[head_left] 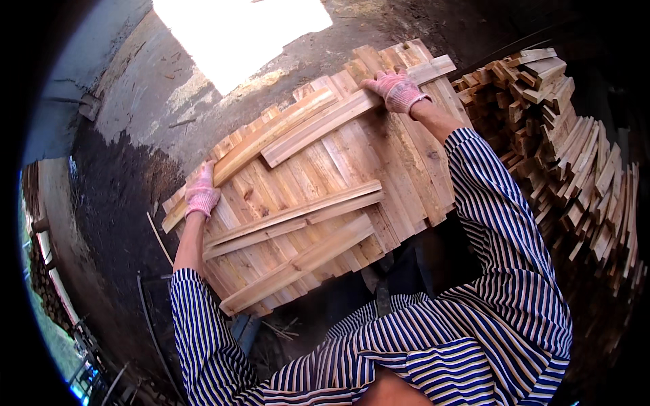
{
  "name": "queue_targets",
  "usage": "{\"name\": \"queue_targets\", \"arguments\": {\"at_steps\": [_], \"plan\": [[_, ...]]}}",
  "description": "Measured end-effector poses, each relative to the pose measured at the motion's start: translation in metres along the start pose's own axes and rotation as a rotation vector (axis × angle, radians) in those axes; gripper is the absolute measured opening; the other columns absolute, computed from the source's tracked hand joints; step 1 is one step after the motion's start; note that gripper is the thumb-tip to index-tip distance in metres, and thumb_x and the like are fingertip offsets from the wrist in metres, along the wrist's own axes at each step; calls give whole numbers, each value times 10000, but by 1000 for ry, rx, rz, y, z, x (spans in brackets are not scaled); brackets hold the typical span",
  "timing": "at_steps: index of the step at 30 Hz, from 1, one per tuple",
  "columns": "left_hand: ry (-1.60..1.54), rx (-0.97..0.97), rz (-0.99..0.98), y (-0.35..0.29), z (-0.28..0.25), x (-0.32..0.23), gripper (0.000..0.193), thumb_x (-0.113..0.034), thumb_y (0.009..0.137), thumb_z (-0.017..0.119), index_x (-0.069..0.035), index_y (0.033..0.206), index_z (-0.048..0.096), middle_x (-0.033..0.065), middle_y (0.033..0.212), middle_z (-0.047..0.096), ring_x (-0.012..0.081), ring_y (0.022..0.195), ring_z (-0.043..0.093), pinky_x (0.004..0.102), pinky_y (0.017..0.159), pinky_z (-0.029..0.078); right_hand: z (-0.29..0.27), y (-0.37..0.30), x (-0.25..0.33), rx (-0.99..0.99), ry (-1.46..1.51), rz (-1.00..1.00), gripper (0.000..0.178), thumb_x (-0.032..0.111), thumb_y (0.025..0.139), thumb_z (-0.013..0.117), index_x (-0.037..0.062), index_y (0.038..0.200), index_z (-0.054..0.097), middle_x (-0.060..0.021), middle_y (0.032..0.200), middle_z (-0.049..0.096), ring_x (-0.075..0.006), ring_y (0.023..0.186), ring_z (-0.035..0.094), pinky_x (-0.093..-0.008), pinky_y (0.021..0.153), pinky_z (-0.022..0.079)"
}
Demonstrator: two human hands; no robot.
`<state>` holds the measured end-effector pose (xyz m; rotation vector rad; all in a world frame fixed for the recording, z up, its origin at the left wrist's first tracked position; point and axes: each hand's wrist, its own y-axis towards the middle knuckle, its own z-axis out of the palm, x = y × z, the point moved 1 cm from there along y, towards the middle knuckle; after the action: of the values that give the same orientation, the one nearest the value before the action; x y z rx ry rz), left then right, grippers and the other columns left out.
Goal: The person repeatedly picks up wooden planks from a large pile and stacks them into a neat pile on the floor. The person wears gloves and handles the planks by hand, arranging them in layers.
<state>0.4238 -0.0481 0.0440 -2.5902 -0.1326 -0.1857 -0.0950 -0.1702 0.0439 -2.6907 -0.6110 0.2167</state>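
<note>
My left hand (202, 192), in a pink knit glove, is closed round the far-left wooden plank (271, 133), near its left end. My right hand (395, 92), gloved alike, grips another plank (321, 128) close to its right end. That plank lies slantwise, partly alongside the first one. Both rest across a layer of narrow boards (406, 169) set side by side in front of me. Nearer to my body, a pair of thin strips (298, 218) and a wider plank (298, 266) also lie across the boards. My fingertips are partly hidden behind the wood.
A tall stack of cut wood strips (582, 162) stands close on the right, its ends jutting unevenly. Dirt floor (149, 95) with a bright sunlit patch (237, 34) stretches beyond the boards. At the left is a thin curved dark bar (150, 325). Wood scraps lie below the boards.
</note>
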Motion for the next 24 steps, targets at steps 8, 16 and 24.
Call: {"name": "queue_targets", "arguments": {"at_steps": [8,16,24], "plan": [[-918,-567,233,-150,48,-78,568,-165,808,830,-72,1308,579,115,1259,637,247,1168,615,371,1021,531,-6,-71,173,14,331,-259,730,426,853,760,143,1455,460,-160,1363,560,-343,1243,561,-449,1047,450],[-331,75,-5,-274,100,-93,950,-548,737,791,-147,1507,407,122,1548,405,343,1484,297,536,1234,182,14,-112,307,29,305,-354,597,276,855,752,124,1380,512,-133,1216,639,-306,1143,621,-456,972,494],[-172,117,155,-284,164,-64,892,-408,757,813,-210,1520,395,123,1489,474,347,1428,388,502,1195,295,-15,-134,204,580,1319,-462,647,220,884,781,13,1439,522,-134,1217,696,-175,1094,627,-316,963,501]]}}
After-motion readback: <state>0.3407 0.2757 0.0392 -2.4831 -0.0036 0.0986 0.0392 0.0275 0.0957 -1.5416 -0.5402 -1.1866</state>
